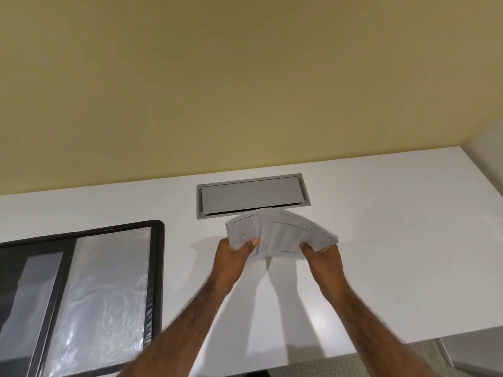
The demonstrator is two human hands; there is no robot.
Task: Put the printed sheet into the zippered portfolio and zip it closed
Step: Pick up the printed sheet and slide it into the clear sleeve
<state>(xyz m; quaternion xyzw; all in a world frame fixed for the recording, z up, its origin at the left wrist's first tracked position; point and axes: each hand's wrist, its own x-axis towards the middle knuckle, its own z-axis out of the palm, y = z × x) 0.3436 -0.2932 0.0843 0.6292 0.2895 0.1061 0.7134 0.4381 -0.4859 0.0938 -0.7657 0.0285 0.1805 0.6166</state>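
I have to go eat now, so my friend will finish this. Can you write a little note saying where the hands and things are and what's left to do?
Left hand: gripping the left side of the printed sheet.
Right hand: gripping its right side. The paper is held up, bowed, above the white desk, just in front of the grey cable hatch.
Zippered portfolio: lying open on the desk to the left, shiny clear sleeve showing.
Done: paper picked up, portfolio opened.
Left: carry the paper left, slide it into the portfolio, fold it shut, zip it closed.
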